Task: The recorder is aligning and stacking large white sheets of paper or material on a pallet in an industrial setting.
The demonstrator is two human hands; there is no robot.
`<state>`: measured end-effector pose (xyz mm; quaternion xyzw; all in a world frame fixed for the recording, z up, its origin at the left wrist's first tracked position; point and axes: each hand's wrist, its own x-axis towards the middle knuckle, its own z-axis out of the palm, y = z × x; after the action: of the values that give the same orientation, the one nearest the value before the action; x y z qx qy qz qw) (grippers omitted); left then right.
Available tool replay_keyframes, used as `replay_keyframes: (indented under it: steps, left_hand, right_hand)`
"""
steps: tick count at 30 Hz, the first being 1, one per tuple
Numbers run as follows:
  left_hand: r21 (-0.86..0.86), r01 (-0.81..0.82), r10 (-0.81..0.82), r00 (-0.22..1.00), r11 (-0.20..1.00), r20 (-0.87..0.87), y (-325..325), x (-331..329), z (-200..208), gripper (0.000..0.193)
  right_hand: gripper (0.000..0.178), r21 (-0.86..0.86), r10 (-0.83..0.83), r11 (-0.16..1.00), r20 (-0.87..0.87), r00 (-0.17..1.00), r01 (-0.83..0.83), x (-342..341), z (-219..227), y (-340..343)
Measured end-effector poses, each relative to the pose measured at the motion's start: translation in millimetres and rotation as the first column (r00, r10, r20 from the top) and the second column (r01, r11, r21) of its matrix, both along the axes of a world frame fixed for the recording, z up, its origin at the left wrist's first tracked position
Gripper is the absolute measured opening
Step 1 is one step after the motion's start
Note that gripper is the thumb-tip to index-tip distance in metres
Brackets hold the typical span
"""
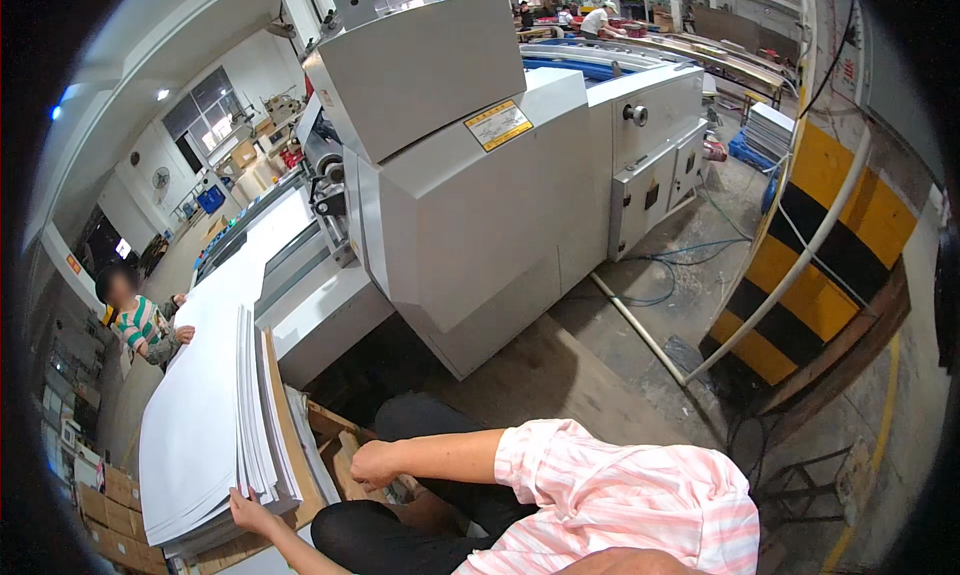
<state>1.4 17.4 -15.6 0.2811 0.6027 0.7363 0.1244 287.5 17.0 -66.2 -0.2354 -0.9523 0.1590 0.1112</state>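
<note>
White paper sheets [195, 405] lie in a thick stack at the lower left, beside the large grey machine [480, 235], and their near edges are a little uneven. The person's left hand [256, 516] is at the near corner of this stack, its fingertips touching the sheet edges; whether it pinches one sheet or several, I cannot tell. The right hand [375, 466] is apart from the paper, above the dark trousers [375, 542], with fingers curled inward as a loose fist; its inside is hidden. Across the stack stands a co-worker [140, 322] in a green-and-white striped shirt, with one hand [184, 335] at the far paper edge. A striped yellow-and-black panel [835, 225] stands at the right.
</note>
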Motion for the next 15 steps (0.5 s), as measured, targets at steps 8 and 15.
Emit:
replay_keyframes:
  steps: [8, 15]
  left_hand:
    - [0.001, -0.006, 0.006, 1.000, 1.000, 0.006, 2.9, -16.7, -6.7, 0.033]
    - [-0.022, 0.009, -0.009, 1.000, 1.000, 0.015, 1.3, -9.9, -5.2, 0.036]
  right_hand:
    - [0.025, -0.006, -0.004, 1.000, -0.017, 1.000, 0.003, 0.5, 6.0, -3.3]
    - [0.024, -0.009, -0.010, 1.000, -0.018, 1.000, 0.010, 2.1, 2.8, -1.5]
